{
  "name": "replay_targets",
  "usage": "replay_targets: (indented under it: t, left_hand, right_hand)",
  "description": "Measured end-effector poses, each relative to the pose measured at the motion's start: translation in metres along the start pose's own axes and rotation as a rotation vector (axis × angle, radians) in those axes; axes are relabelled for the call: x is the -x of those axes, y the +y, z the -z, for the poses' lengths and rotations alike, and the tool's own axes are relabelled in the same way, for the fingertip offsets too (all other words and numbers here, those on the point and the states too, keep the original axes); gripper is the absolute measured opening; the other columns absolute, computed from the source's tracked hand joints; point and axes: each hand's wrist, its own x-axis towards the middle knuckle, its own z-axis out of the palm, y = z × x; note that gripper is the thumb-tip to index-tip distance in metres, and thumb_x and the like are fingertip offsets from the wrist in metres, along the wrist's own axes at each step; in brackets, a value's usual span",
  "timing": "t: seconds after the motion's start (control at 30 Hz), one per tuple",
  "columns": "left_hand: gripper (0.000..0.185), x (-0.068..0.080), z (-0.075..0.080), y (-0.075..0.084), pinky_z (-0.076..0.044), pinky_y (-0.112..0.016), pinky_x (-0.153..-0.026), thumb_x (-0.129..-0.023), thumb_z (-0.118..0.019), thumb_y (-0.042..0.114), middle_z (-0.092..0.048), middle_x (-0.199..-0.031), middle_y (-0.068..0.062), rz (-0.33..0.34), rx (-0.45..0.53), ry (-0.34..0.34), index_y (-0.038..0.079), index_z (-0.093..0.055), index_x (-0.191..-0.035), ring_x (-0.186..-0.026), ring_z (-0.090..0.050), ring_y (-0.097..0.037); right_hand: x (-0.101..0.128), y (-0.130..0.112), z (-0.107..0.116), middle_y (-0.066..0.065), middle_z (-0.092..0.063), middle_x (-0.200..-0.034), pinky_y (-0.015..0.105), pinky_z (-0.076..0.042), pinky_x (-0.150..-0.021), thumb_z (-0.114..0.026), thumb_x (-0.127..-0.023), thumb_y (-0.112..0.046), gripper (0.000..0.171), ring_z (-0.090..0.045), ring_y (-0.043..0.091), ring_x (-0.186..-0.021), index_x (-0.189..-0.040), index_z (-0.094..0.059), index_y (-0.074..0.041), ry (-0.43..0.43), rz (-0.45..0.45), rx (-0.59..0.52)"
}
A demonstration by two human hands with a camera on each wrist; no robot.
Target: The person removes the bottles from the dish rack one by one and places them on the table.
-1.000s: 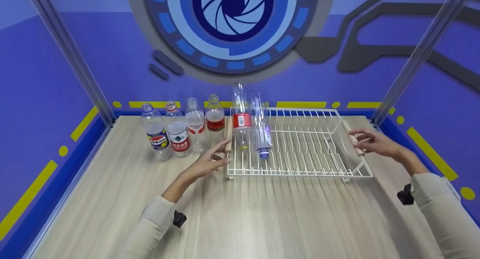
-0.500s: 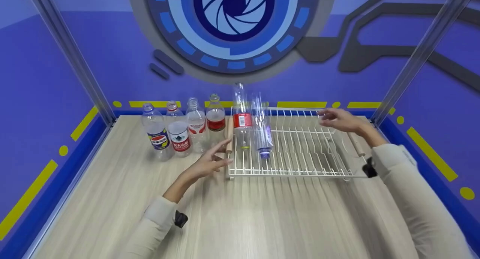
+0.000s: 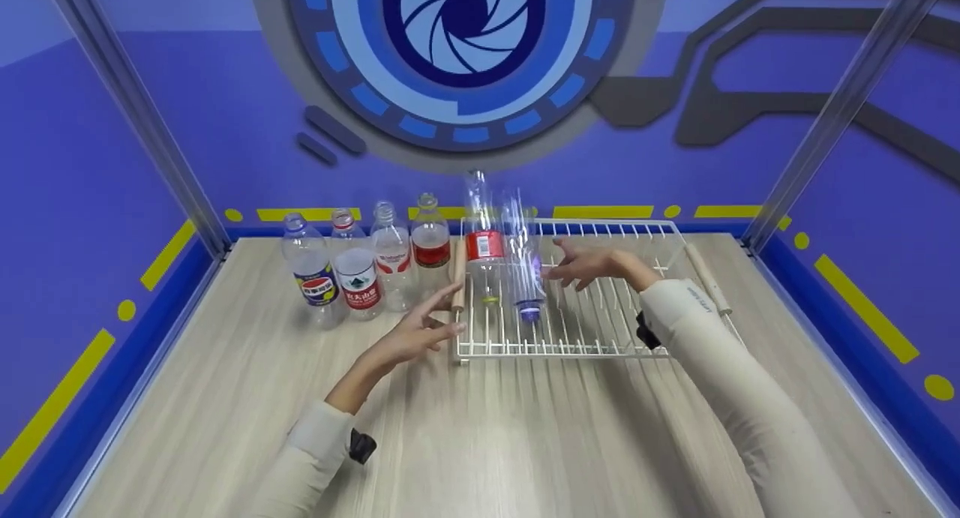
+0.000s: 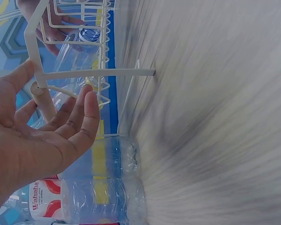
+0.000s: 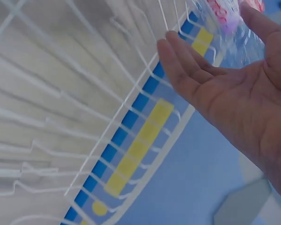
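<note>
Both my hands are empty with fingers spread. From the head view, my right hand [image 3: 592, 265] has swept across from the rack's far right handle a second ago to hover over the white wire rack [image 3: 600, 338], fingertips just beside the upside-down clear bottle with the purple cap [image 3: 525, 267]. That puts this bottle within my reach. My left hand [image 3: 416, 330] has barely shifted; it stays loose by the rack's left wooden handle [image 3: 457, 278]. Beside the purple-capped one, on its far side from my right hand, stands the inverted red-label bottle [image 3: 484, 241]. Beyond my left hand wait four upright bottles [image 3: 360, 267] on the wooden table [image 3: 480, 428].

Left wrist view: my palm [image 4: 42, 140] is open, fingers close to the handle's end [image 4: 43, 101] and the rack's corner wire; a clear bottle [image 4: 107, 187] lies below.

Right wrist view: my flat palm [image 5: 234, 98] faces the crinkled clear plastic [image 5: 225, 18], not gripping. Rack tines rise close under my fingers and could snag them.
</note>
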Motion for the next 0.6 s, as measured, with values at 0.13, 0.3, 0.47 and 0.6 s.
replay_targets:
  t: [0.13,0.3,0.47,0.6]
  left_hand:
    - [0.074,-0.001,-0.001,-0.001,-0.056,-0.047,-0.087,-0.101,-0.066,0.023,-0.042,-0.153,-0.023,0.003,-0.002,-0.003,0.024,-0.025,-0.163,-0.111,-0.063,-0.03]
    - [0.074,-0.001,-0.002,-0.001,-0.057,-0.044,-0.084,-0.101,-0.065,0.023,-0.042,-0.152,-0.025,0.0,0.0,-0.011,0.022,-0.025,-0.163,-0.111,-0.063,-0.031]
    - [0.074,0.0,-0.001,0.0,-0.058,-0.049,-0.087,-0.101,-0.065,0.022,-0.042,-0.152,-0.026,-0.005,0.003,-0.007,0.021,-0.024,-0.163,-0.116,-0.062,-0.041]
    - [0.074,0.0,-0.002,0.002,-0.057,-0.051,-0.087,-0.101,-0.065,0.021,-0.043,-0.151,-0.026,-0.006,-0.002,-0.004,0.021,-0.025,-0.163,-0.114,-0.062,-0.043]
  right_hand:
    - [-0.008,-0.003,-0.007,0.033,-0.041,-0.155,0.052,-0.046,-0.112,-0.052,-0.107,-0.033,0.098,-0.047,0.046,-0.14,-0.156,0.027,-0.001,-0.048,-0.07,-0.006]
    - [-0.012,-0.005,-0.01,0.033,-0.043,-0.153,0.051,-0.045,-0.113,-0.055,-0.106,-0.035,0.103,-0.048,0.045,-0.139,-0.156,0.029,-0.002,-0.062,-0.091,-0.021]
    - [-0.019,-0.016,-0.016,0.034,-0.046,-0.149,0.052,-0.047,-0.111,-0.059,-0.104,-0.032,0.107,-0.052,0.045,-0.136,-0.155,0.032,-0.008,-0.066,-0.068,-0.029]
    - [-0.021,-0.022,-0.022,0.031,-0.053,-0.14,0.051,-0.049,-0.109,-0.063,-0.102,-0.027,0.108,-0.059,0.042,-0.124,-0.157,0.029,-0.012,-0.033,-0.078,-0.063]
